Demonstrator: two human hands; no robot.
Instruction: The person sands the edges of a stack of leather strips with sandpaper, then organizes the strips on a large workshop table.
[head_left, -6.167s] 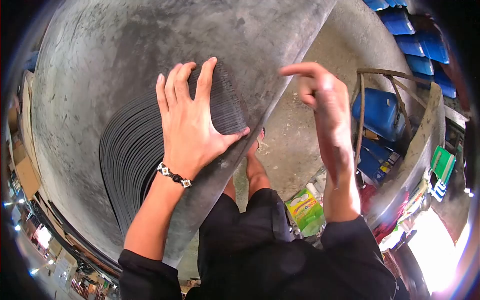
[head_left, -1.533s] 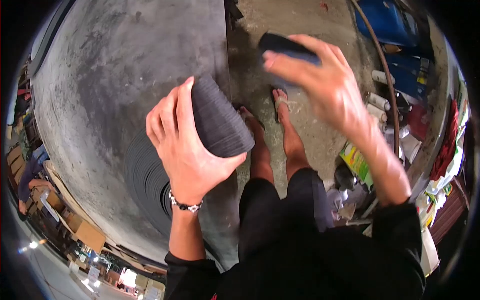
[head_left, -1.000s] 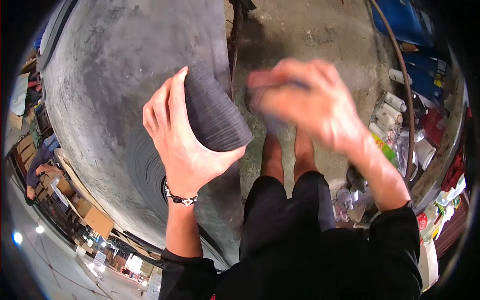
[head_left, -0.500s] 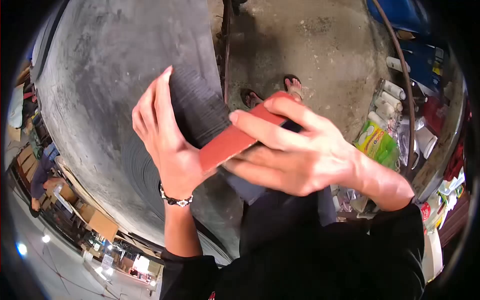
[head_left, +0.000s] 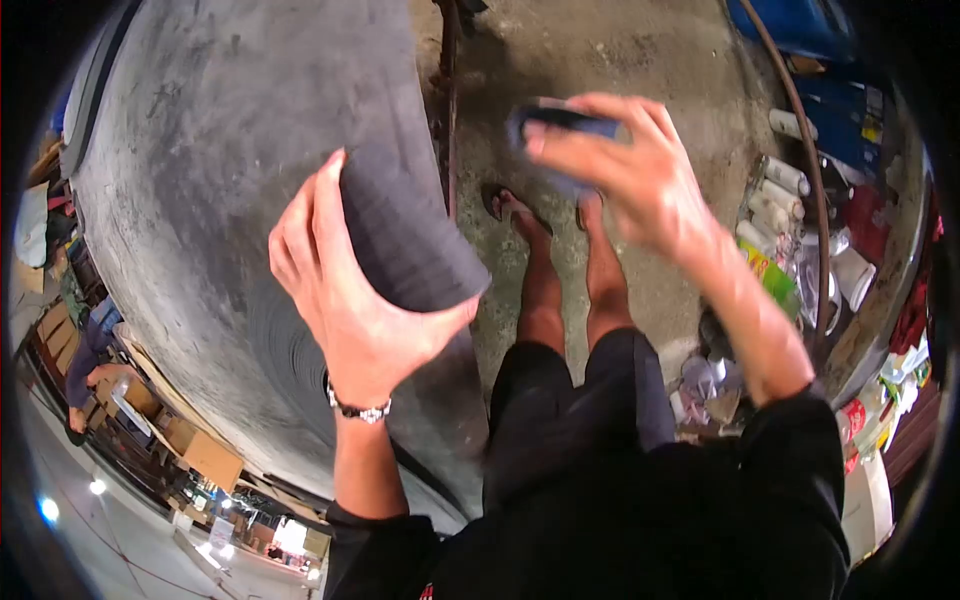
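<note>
My left hand (head_left: 350,310), with a beaded bracelet at the wrist, is wrapped round a thick, curved black stack (head_left: 405,230). Fine parallel lines across its face suggest many thin layers; the material I cannot make out. Farther right and apart from the stack, my right hand (head_left: 645,175) is closed on a dark block-like piece (head_left: 570,118). Motion smears that piece, and the fingers hide part of it. Its reddish flat face, visible earlier, does not show now.
A grey worktop (head_left: 230,130) curves along the left, with several dark layered strips (head_left: 285,335) lying on it. White bottles (head_left: 780,200) and litter line the right side, beside a brown pipe (head_left: 815,150). Another person (head_left: 85,360) is at the far left.
My right hand has lifted off the stack and moved up, away from it, taking the red-faced block along. The left hand keeps its grip nearly in place.
</note>
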